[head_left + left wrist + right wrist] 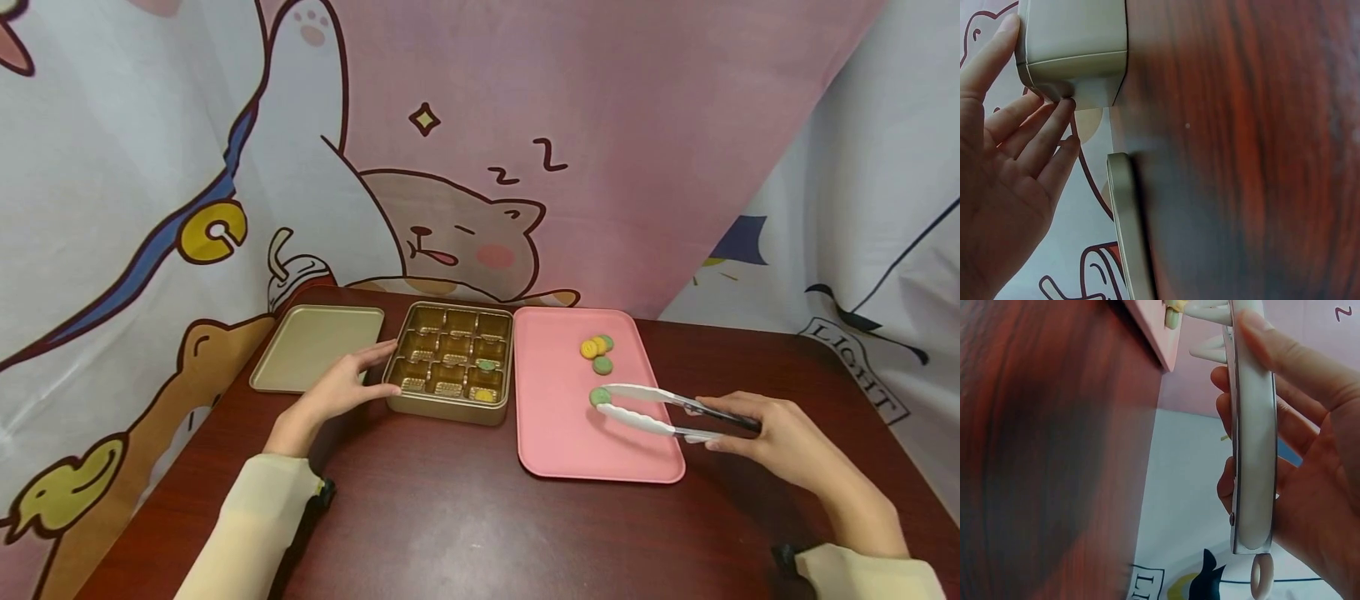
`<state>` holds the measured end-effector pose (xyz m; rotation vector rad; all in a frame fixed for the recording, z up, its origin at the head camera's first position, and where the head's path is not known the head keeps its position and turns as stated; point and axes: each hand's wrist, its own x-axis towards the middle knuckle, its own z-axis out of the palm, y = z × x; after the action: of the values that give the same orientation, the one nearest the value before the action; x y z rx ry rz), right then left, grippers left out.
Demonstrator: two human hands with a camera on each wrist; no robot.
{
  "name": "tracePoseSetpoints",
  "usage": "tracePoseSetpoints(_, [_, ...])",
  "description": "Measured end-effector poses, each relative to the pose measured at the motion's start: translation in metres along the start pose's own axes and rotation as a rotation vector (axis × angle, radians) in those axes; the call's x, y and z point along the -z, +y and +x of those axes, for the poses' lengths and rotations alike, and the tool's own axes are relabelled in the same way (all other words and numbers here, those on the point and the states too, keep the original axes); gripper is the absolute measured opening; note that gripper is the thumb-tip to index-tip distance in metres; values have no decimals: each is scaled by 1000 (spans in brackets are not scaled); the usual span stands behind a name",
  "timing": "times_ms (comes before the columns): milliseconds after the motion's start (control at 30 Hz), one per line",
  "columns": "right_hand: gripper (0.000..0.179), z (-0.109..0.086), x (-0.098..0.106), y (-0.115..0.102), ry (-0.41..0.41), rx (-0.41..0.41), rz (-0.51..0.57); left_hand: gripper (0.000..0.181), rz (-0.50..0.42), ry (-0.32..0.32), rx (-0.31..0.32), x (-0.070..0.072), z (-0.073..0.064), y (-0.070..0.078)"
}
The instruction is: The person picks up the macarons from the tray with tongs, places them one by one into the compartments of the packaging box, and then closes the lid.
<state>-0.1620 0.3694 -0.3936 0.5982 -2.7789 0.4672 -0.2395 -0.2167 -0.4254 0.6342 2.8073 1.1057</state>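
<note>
My right hand [780,433] grips a pair of tongs [1254,450] with white scalloped tips, thumb on one arm and fingers round the other. The tips reach over the pink tray [558,433], spread apart, right at a round green cookie [600,397]. Two yellow cookies [590,348] and two more green ones, one of them a green cookie [602,365], lie farther back. My left hand [345,385] touches the left side of a gold box [446,407], thumb at its front corner, fingers fairly straight. Its right column holds a green cookie [486,365] and a yellow cookie [483,396].
A flat gold lid [318,342] lies left of the box, partly behind my left hand. Everything stands on a dark red-brown wooden table [450,517]. A printed cartoon curtain [600,167] hangs close behind the table.
</note>
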Motion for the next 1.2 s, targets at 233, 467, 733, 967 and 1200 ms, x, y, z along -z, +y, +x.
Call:
tracePoseSetpoints(233, [53, 11, 1, -6, 24, 18, 10, 80, 18, 0, -7, 0, 1, 1])
tracePoseSetpoints(467, [53, 22, 2, -12, 2, -14, 13, 79, 16, 4, -14, 0, 2, 0])
tracePoseSetpoints(733, [53, 37, 0, -20, 12, -15, 0, 79, 34, 9, -18, 1, 2, 1])
tracePoseSetpoints(967, [53, 46, -2, -27, -20, -47, 35, 79, 46, 3, -7, 1, 1, 2])
tracePoseSetpoints(1200, [55, 57, -5, -36, -49, -93, 92, 80, 47, 0, -4, 1, 0, 2])
